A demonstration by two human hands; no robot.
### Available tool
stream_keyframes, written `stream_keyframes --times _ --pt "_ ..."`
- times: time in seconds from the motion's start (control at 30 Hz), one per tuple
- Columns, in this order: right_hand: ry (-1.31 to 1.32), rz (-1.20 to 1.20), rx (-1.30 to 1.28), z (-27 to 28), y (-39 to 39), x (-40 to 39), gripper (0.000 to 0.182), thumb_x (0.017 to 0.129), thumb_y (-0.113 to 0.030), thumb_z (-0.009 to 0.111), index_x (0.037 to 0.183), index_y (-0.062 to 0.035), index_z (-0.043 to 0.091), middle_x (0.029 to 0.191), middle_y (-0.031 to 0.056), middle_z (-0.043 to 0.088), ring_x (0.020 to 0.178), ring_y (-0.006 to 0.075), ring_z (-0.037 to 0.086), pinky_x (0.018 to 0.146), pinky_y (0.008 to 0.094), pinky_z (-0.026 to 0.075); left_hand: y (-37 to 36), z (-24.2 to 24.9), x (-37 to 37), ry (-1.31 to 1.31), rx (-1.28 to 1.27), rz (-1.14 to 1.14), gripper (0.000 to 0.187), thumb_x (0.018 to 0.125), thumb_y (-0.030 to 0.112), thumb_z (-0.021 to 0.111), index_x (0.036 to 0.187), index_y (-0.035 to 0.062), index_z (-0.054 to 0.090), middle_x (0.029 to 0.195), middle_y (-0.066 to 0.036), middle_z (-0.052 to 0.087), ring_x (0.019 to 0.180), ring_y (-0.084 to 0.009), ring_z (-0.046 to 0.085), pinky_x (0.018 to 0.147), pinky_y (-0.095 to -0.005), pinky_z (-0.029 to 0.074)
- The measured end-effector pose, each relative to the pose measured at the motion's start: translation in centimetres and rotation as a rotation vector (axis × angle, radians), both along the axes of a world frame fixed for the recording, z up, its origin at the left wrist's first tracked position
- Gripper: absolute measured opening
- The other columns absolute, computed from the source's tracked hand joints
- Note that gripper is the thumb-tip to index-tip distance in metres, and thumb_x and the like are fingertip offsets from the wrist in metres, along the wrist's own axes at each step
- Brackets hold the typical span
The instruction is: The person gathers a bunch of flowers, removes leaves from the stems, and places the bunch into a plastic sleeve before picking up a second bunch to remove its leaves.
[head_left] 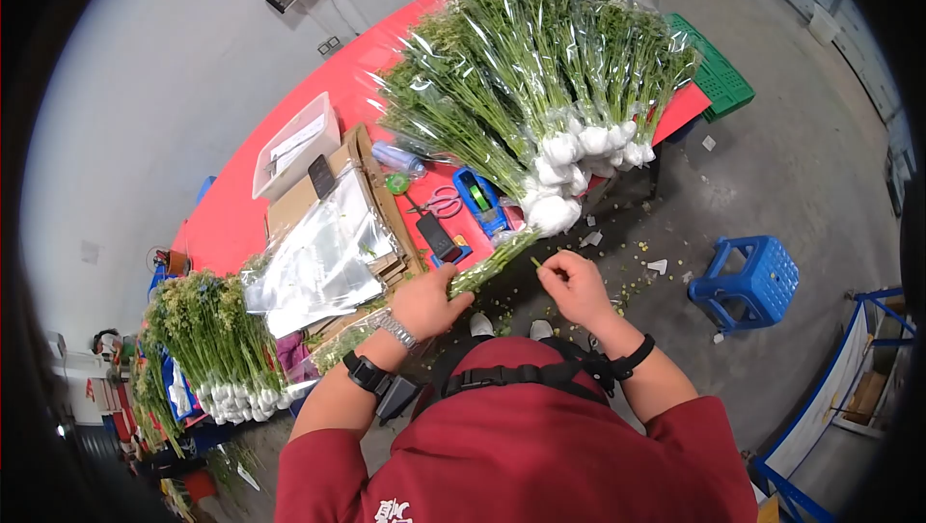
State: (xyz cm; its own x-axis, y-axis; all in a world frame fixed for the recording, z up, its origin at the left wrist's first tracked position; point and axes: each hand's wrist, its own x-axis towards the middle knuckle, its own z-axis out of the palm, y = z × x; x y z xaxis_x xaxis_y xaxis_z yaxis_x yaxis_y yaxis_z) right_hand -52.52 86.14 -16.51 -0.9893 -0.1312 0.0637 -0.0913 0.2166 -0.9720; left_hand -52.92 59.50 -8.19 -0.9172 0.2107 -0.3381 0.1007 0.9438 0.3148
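My left hand (429,303) is wrapped round a bunch of green flower stems (490,264) at the table's front edge. The bunch lies slantwise, its bare stem ends toward the upper right, and clear plastic shows round its other end past my left wrist. My right hand (579,289) is apart from the bunch, just right of it. Between its thumb and forefinger is a short green stem piece (536,262). Beyond the stem ends, sleeved flower bunches (511,69) are piled with white-wrapped ends (552,209) toward me.
On the red table (227,205) are clear plastic sleeves (323,262), a white bin (299,142), pink-handled scissors (445,202) and a blue tape dispenser (479,201). More wrapped bunches (217,340) stand at left. A blue stool (748,282) is on the right, with scraps on the floor.
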Motion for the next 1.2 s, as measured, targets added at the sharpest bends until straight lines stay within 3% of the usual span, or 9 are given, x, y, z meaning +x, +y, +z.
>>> stream_keyframes --times 0.17,0.4,0.5,0.67,0.77,0.9,1.0,1.07,1.2 --pt "-0.300 0.405 0.996 -0.6 3.9 1.2 0.041 0.086 -0.046 0.071 0.092 -0.0061 0.075 0.092 0.0153 0.072 0.090 0.0366 0.070 0.077 0.0483 0.056 -1.2 0.1 0.5 0.162 -0.209 -0.117 0.037 0.087 0.041 0.070 0.106 0.0102 0.065 0.092 -0.014 0.072 0.088 -0.0330 0.070 0.081 -0.0496 0.049" --pt "0.361 0.153 0.722 2.7 0.7 2.1 0.080 0.070 -0.040 0.086 0.137 -0.0079 0.056 0.126 0.0121 0.056 0.117 0.0335 0.054 0.098 0.0453 0.043 2.9 1.4 -0.5 0.366 -0.304 -0.474 0.019 0.082 0.027 0.069 0.094 0.0131 0.066 0.083 -0.006 0.066 0.083 -0.0257 0.067 0.083 -0.0448 0.042" --pt "0.392 0.114 0.674 1.5 1.0 2.2 0.064 0.078 -0.034 0.082 0.132 -0.0080 0.060 0.117 0.0126 0.063 0.108 0.0332 0.060 0.094 0.0456 0.046 5.1 2.5 -0.6 0.576 -0.256 -0.640 0.012 0.081 0.019 0.061 0.087 0.0102 0.066 0.079 -0.005 0.062 0.081 -0.0238 0.063 0.088 -0.0446 0.042" --pt "0.151 0.121 0.355 -2.1 1.2 3.0 0.040 0.086 -0.023 0.076 0.120 -0.0052 0.065 0.104 0.0170 0.068 0.092 0.0378 0.067 0.079 0.0451 0.053 6.1 6.2 1.0 0.723 0.125 -0.706 0.046 0.076 0.025 0.074 0.117 0.0090 0.062 0.122 -0.010 0.060 0.125 -0.0285 0.055 0.115 -0.0543 0.036" --pt "0.198 0.065 0.260 -2.1 0.8 1.6 0.028 0.090 -0.014 0.070 0.115 -0.0034 0.066 0.100 0.0182 0.070 0.091 0.0387 0.068 0.076 0.0418 0.055 3.3 8.7 2.9 0.707 0.419 -0.514 0.043 0.072 0.022 0.081 0.111 0.0102 0.067 0.114 -0.008 0.063 0.115 -0.0295 0.061 0.111 -0.0528 0.039" --pt "0.192 -0.016 0.204 1.7 -1.0 -5.0 0.026 0.094 -0.017 0.065 0.114 0.0006 0.065 0.093 0.0245 0.070 0.090 0.0415 0.069 0.077 0.0449 0.053 -3.9 3.7 6.2 0.599 0.314 -0.046 0.035 0.076 0.022 0.079 0.106 0.0081 0.069 0.104 -0.010 0.067 0.100 -0.0328 0.062 0.092 -0.0465 0.048" --pt "0.112 -0.042 0.206 3.4 -2.0 -13.3 0.040 0.096 -0.021 0.064 0.125 0.0056 0.059 0.103 0.0293 0.070 0.096 0.0447 0.068 0.084 0.0472 0.053 -9.8 -1.7 10.8 0.284 0.210 0.255 0.033 0.084 0.028 0.073 0.108 0.0065 0.068 0.100 -0.012 0.069 0.094 -0.0323 0.066 0.085 -0.0430 0.051" --pt "0.299 -0.137 0.508 2.7 -2.6 -18.7 0.062 0.094 -0.021 0.064 0.148 -0.0015 0.041 0.135 0.0308 0.054 0.122 0.0486 0.054 0.105 0.0508 0.044 -13.2 -6.1 15.2 0.141 0.135 0.459 0.038 0.083 0.032 0.073 0.111 0.0058 0.068 0.100 -0.014 0.069 0.094 -0.0341 0.067 0.084 -0.0438 0.054" --pt "0.450 -0.126 0.827 3.3 -5.4 -21.6 0.064 0.090 -0.023 0.067 0.149 -0.0100 0.044 0.146 0.0237 0.047 0.137 0.0436 0.042 0.113 0.0521 0.037 -16.7 -16.1 28.0 -0.057 0.113 0.912 0.045 0.081 0.035 0.074 0.107 -0.0002 0.068 0.094 -0.020 0.072 0.093 -0.0356 0.070 0.084 -0.0435 0.055"
